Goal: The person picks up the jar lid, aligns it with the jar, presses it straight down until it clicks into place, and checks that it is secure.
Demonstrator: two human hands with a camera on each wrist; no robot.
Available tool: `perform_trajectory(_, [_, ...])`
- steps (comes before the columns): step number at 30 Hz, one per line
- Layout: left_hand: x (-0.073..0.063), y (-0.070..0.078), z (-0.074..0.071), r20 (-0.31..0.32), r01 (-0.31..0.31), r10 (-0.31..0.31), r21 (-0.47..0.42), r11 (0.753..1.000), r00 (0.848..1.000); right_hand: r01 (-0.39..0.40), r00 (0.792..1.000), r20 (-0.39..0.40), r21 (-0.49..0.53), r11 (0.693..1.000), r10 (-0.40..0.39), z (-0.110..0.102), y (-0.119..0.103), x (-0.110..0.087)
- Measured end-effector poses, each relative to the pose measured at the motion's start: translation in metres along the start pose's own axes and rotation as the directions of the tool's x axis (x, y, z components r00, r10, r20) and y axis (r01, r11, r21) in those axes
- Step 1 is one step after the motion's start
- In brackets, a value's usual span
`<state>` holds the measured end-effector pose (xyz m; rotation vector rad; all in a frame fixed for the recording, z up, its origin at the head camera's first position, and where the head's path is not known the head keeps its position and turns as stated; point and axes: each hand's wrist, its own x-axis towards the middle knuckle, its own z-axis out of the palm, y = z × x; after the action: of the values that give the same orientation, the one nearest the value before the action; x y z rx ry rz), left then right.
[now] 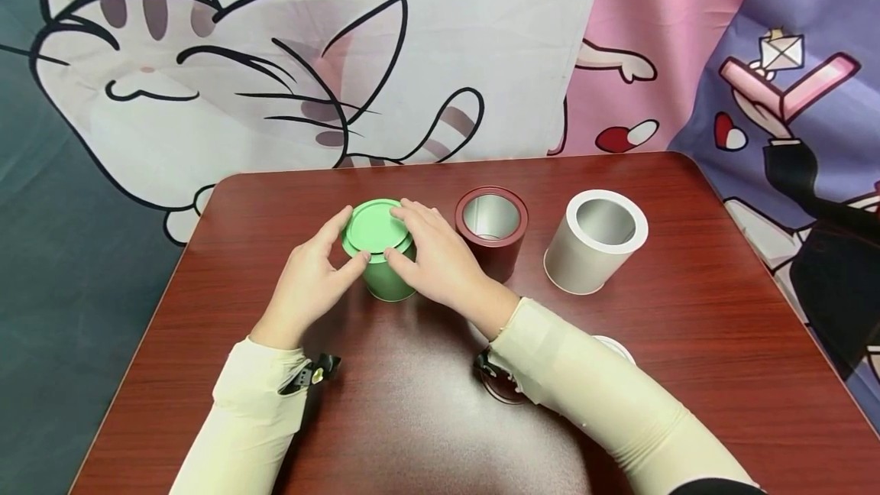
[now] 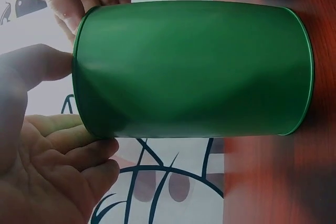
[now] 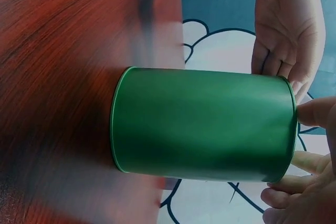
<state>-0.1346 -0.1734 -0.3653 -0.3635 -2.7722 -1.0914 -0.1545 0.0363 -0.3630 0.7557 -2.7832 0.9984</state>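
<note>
A green can (image 1: pixel 389 281) stands upright on the table, with a lighter green round lid (image 1: pixel 375 226) on its top. My left hand (image 1: pixel 307 276) holds the lid's left edge, thumb at the front and fingers toward the back. On the opposite side, my right hand (image 1: pixel 438 254) holds the lid, its thumb near the front rim and its fingers over the back right edge. In the left wrist view the left thumb and fingers (image 2: pixel 97 153) sit at the can's top rim. The right wrist view shows the right fingers (image 3: pixel 286 195) at that same rim.
A dark red can (image 1: pixel 496 254) and a white can (image 1: pixel 580 262), both open-topped, stand to the right on the brown table (image 1: pixel 694 312). A white round edge (image 1: pixel 616 346) and a dark red round edge (image 1: pixel 505 397) show from under the right sleeve. Printed cloth (image 1: pixel 509 37) hangs behind.
</note>
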Motion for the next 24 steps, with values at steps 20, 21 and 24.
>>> perform_trajectory(20, [-0.0009, 0.0015, 0.0008, -0.009, 0.022, -0.022, 0.024, 0.999, 1.0, 0.014, 1.0, 0.005, -0.027, 1.0, -0.013, 0.0034, 0.0009, -0.0004])
perform_trajectory(21, [-0.001, 0.0016, 0.0008, -0.012, 0.019, -0.019, 0.025, 0.999, 1.0, 0.013, 1.0, 0.002, -0.029, 0.999, -0.013, 0.0035, 0.001, -0.0004])
perform_trajectory(24, [-0.0009, 0.0016, 0.0008, -0.019, 0.008, -0.008, 0.026, 1.0, 1.0, 0.011, 1.0, -0.002, -0.034, 0.999, -0.011, 0.003, 0.0013, -0.0004])
